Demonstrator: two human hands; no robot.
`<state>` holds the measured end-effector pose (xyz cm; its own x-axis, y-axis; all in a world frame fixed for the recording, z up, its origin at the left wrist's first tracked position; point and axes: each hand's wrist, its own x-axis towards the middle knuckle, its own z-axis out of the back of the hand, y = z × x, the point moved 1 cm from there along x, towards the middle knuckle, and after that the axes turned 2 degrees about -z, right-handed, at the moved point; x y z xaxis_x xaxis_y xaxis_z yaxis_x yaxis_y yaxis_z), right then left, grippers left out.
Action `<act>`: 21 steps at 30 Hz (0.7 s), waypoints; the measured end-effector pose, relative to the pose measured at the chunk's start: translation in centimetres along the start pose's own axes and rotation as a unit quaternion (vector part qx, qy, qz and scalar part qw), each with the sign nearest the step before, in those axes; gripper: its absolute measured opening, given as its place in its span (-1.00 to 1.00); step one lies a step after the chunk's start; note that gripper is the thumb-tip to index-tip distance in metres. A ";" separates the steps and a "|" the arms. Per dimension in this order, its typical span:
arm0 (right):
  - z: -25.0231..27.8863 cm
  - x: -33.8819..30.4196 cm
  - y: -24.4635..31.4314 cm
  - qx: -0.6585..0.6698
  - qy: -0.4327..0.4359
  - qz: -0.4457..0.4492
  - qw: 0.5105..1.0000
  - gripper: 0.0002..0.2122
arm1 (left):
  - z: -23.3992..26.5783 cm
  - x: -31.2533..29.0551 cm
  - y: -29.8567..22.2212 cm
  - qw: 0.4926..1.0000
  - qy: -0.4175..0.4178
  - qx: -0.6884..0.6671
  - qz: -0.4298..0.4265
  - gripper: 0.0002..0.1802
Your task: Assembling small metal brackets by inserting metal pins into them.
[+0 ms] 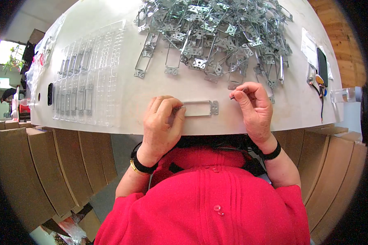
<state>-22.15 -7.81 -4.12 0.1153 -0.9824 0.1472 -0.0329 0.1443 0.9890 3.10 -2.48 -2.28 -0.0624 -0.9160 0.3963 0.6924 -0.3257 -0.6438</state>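
Observation:
My left hand (162,124) pinches one end of a long metal frame bracket (214,108), whose slim rails stretch to the right just above the table's near edge. To the right of that bracket, my right hand (257,110) is raised with thumb and fingers closed on a small dark thin piece (238,93); its kind is too small to make out. Beyond both hands lies a large heap of similar metal brackets (216,32), with some loose ones along its near side.
A clear plastic tray (106,73) with several brackets in it lies on the left of the white table (143,94). A black phone (322,65) and a clear container (343,95) are at the right. Cardboard boxes (24,163) line both sides below the table.

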 end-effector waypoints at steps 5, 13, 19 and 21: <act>-0.1 0.0 0.0 -0.005 0.002 0.001 1.000 -0.87 | 0.0 0.1 -0.2 1.000 -0.007 -0.001 -0.001 -0.82; 0.0 0.0 -0.1 -0.011 0.000 0.003 1.000 -0.87 | 0.0 0.1 -0.3 1.000 -0.005 0.004 -0.013 -0.81; -0.2 0.0 0.0 -0.010 -0.002 0.003 1.000 -0.87 | -0.2 0.1 -0.1 1.000 -0.005 -0.004 -0.016 -0.77; -0.2 0.0 0.0 -0.009 -0.002 0.002 1.000 -0.87 | -0.2 0.1 -0.1 1.000 -0.006 -0.003 -0.017 -0.77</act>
<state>-21.96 -7.76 -4.08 0.1119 -0.9820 0.1521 -0.0153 0.1513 0.9884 2.92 -2.60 -2.31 -0.0769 -0.9017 0.4254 0.6864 -0.3574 -0.6334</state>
